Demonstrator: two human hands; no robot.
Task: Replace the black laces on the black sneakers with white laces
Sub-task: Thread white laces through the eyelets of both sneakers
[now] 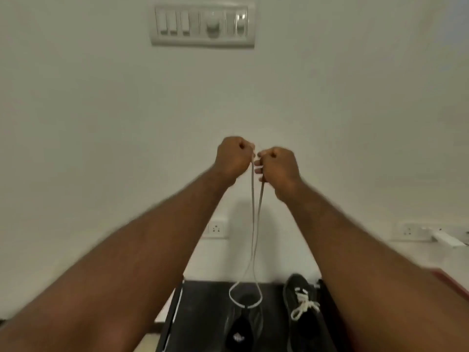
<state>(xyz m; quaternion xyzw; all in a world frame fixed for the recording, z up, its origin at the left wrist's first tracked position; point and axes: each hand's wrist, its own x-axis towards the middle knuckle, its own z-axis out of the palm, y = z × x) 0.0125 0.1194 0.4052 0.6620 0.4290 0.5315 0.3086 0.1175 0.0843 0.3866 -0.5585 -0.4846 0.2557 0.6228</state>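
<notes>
Both my arms reach up in front of the wall. My left hand (234,158) and my right hand (278,166) are fists held close together, each gripping one end of a white lace (253,224). The two strands hang down taut and run through the front eyelets of a black sneaker (245,323) on a black surface (203,313). That sneaker has its tongue showing and no other lacing. To its right lies a second black sneaker (303,308), laced with a white lace tied in a bow.
A white wall fills most of the view, with a switch panel (203,25) high up and wall sockets (217,228) (408,231) low down. A white ledge (406,255) runs along the right. Something red (454,283) shows at the right edge.
</notes>
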